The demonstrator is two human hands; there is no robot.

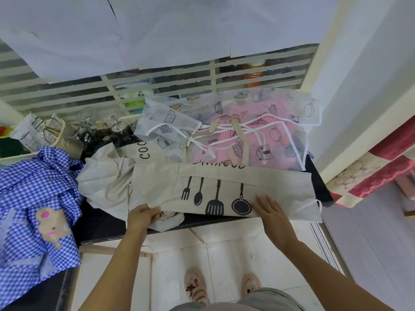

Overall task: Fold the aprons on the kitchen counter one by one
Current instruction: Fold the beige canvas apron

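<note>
One beige apron (224, 191), folded into a band across the frame's centre, lies on the dark counter (101, 223); left hand (142, 217) pinches its lower-left edge, right hand (270, 209) presses flat, fingers straight. Its lettering is half hidden by the fold. Blue gingham apron (33, 198) is cut off at left. Pale tiled floor (224, 243) below.

Left hand (142, 215) curled, pinching; right hand (270, 211) flat, fingers (261, 202) straight.
</note>
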